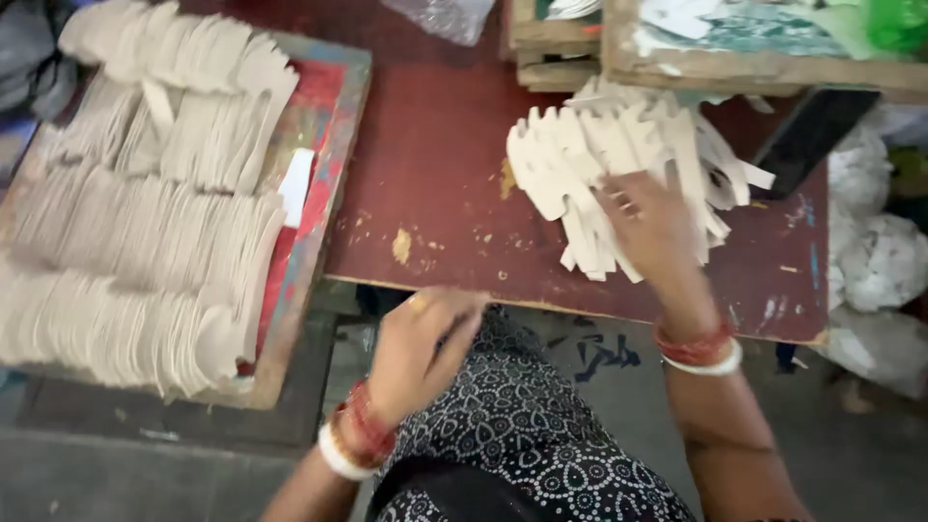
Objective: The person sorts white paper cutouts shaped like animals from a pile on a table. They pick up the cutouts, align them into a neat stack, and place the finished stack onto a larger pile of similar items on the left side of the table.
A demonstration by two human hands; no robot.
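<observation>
Your right hand lies palm-down on the fanned heap of pale card cut-outs, fingers spread & pressing on the top pieces near the bench's far right part. The heap sits just short of the wooden crates along the far edge; its lower tips stop short of the near edge, w/ a strip of bare red top between. A dark flat slab leans at the far right corner, just beside the heap's right tips.

Your left hand hangs below the near edge, over your patterned dark garment, not on the bench. Fingers curl inward, close together; can't tell if they pinch anything, pic is blurred there.

Open room: the mid stretch of the red top, between heap & the left tray, is bare but for a few scraps of card. That gap runs from the near edge to the far edge.

Left side: a flat board tray w/ rows of stacked cut-outs, overlapped like shingles, filling it nearly edge to edge. Its right rim overlaps the bench's left edge; one white strip lies on the red lining by that rim. White bags crowd past the bench's right edge.
</observation>
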